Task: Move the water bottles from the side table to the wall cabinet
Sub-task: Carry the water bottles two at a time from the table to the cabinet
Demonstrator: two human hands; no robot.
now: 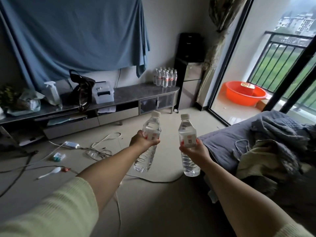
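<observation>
I hold two clear water bottles with white caps out in front of me, above the floor. My left hand (142, 140) grips the left bottle (150, 132) round its labelled middle, and this bottle tilts a little to the right. My right hand (192, 150) grips the right bottle (187, 134) at its label, and it stands nearly upright. Ahead, a long low cabinet (136, 92) runs along the wall. Several more bottles (165, 77) stand in a cluster on its right end.
On the cabinet sit a spray bottle (51, 90), a dark bag (82, 91) and a clear box (103, 91). Cables and a power strip (71, 144) lie on the floor. A bed with blankets (266, 144) is at right, a black dispenser (189, 65) in the corner.
</observation>
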